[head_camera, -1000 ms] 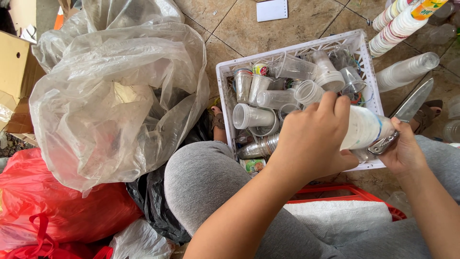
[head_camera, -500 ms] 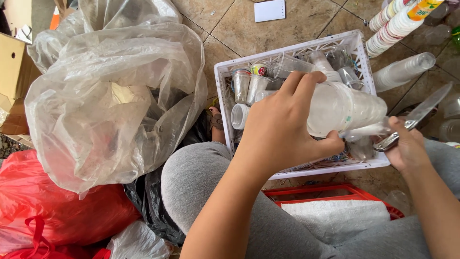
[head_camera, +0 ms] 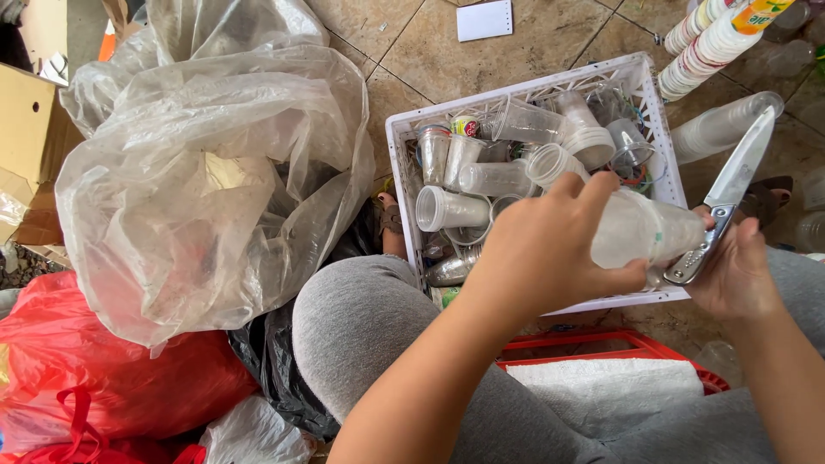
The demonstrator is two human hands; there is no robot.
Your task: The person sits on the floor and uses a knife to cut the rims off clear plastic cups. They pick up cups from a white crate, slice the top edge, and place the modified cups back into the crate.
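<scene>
Far left on the tiled floor, a red plastic bag (head_camera: 112, 387) lies under a big clear plastic bag (head_camera: 206, 180) that bulges open, with a cardboard box (head_camera: 26, 129) behind it. The person sits with grey-clad knees drawn up; the white plastic crate (head_camera: 404, 163) in front of them is heaped with clear plastic cups (head_camera: 451, 209) lying every which way. Over the crate's near edge, the left hand (head_camera: 541, 249) has its fingers (head_camera: 593, 193) wrapped round a clear cup (head_camera: 644, 230), held on its side. The right hand (head_camera: 739, 279) is closed on the handle of a knife (head_camera: 730, 193), the blade angled up and away, its base just beside the cup's rim. Beyond, stacks of cups (head_camera: 713, 39) lie on the floor.

The risk, as I see it, is that blade: the cup is thin and slick, and the holding fingers sit close to the knife's heel. A slip or a crushed cup could bring the edge onto the left hand.
</scene>
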